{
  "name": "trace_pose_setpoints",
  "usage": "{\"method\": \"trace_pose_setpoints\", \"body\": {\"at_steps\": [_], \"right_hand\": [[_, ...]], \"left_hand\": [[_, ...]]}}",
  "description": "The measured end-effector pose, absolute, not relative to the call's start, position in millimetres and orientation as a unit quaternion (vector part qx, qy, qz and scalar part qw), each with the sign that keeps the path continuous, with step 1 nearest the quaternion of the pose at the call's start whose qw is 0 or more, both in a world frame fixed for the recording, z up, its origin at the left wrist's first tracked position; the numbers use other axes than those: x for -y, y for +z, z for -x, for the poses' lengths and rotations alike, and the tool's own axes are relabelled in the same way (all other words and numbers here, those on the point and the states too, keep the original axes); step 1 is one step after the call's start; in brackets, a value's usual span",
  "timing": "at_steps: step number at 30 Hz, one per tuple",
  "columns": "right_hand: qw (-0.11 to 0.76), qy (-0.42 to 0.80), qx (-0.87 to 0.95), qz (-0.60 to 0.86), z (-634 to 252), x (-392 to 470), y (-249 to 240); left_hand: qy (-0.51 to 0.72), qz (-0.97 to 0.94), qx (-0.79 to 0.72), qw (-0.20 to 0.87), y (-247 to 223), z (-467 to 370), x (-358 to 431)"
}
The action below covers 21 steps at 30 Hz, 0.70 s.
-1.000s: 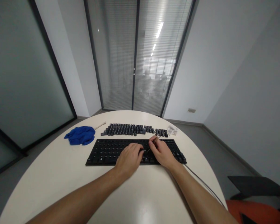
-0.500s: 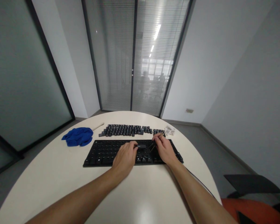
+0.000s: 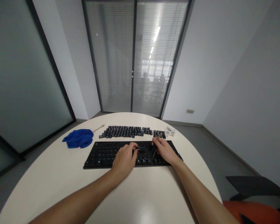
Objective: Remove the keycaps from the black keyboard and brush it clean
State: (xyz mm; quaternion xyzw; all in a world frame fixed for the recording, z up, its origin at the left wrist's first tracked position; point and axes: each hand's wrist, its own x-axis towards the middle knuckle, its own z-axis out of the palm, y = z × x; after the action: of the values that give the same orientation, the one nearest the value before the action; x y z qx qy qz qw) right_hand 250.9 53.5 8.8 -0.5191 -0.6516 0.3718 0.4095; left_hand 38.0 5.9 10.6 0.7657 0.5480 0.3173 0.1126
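A black keyboard (image 3: 102, 155) lies across the table, most of its keycaps off and only the bottom row largely filled. My left hand (image 3: 126, 157) rests over its middle, thumb and index finger closed on the end of a long black keycap (image 3: 141, 149). My right hand (image 3: 162, 148) is over the keyboard's right part, its fingers pinching a wire keycap puller (image 3: 153, 153) whose thin prongs point down toward the board. The prongs are apart from the long keycap. Part of the puller is hidden by my fingers.
Behind the keyboard, loose keycaps (image 3: 123, 131) are laid out in rows. A blue cloth (image 3: 79, 138) and a thin pale stick (image 3: 98, 128) lie to the left. Crumpled white material (image 3: 170, 131) sits at the back right. A chair (image 3: 254, 186) stands right of the round table (image 3: 140, 189).
My right hand has shifted slightly right, and the puller's prongs have swung from slanting left to pointing more steeply down. The long keycap has tilted a little in my left fingers.
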Motion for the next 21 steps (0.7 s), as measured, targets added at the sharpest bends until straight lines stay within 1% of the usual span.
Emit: {"method": "trace_pose_setpoints", "body": {"at_steps": [3,6,11,15,21], "right_hand": [[0.400,0.353,0.657,0.532,-251,-51,12],[0.414,0.325,0.665,0.530,-249,-45,17],[0.479,0.181,0.733,0.449,-241,-32,31],[0.446,0.131,0.757,0.460,-238,-25,38],[0.368,0.122,0.804,0.451,-237,-25,38]], "left_hand": [[0.321,-0.763,-0.548,0.118,10,-38,-8],[0.333,-0.759,-0.545,0.127,9,-38,-9],[0.360,-0.742,-0.542,0.159,7,-37,-11],[0.394,-0.723,-0.538,0.178,8,-38,-10],[0.423,-0.706,-0.532,0.197,9,-39,-8]]}}
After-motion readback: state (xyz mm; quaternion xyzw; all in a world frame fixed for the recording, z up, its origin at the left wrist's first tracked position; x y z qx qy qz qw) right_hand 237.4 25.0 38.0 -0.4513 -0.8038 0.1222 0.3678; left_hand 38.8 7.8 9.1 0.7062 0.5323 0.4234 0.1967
